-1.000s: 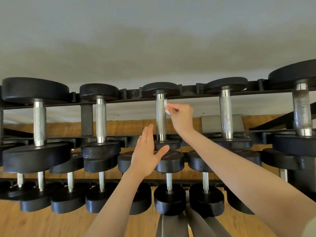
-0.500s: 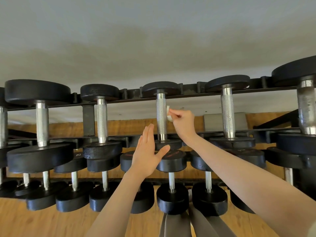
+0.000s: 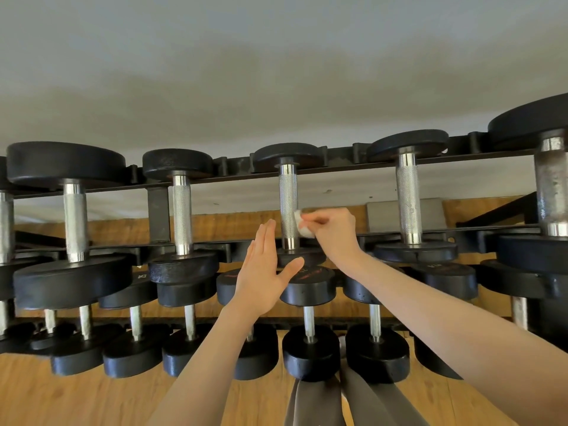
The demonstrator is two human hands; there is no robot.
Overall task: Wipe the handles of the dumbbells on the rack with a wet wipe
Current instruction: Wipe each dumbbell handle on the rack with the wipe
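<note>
A black rack [image 3: 344, 169] carries black dumbbells with knurled steel handles on its top tier. My right hand [image 3: 333, 230] pinches a small white wet wipe [image 3: 302, 226] and holds it against the right side of the middle dumbbell's handle [image 3: 288, 201], near its lower end. My left hand [image 3: 262, 275] hovers flat with straight fingers just left of and below that handle, holding nothing. Neighbouring handles stand to the left [image 3: 182, 210] and to the right [image 3: 408, 201].
Lower tiers hold several smaller black dumbbells [image 3: 309, 352] close together. A large dumbbell [image 3: 551, 192] sits at the far right and another [image 3: 75, 219] at the left. Wooden floor [image 3: 61, 401] lies below, a grey wall [image 3: 276, 72] behind.
My right hand has slid the wipe down the middle handle from near its top to its lower part. My left hand has stayed in place.
</note>
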